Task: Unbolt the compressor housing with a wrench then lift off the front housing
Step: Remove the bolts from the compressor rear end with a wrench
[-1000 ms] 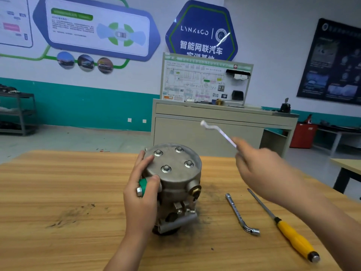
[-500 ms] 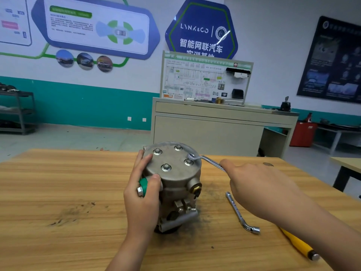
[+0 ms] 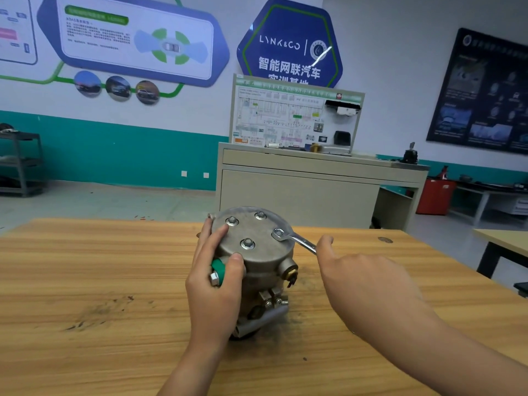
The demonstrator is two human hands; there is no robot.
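Wood bench [image 3: 85,267], L fingers [image 3: 221,232] round compressor [image 3: 257,252], R hand [image 3: 365,281] holds wrench [image 3: 297,240] (on bolt [image 3: 278,232])

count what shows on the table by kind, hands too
compressor: 1
bolts: 4
wrench: 1
hands: 2, left hand and right hand
total: 8
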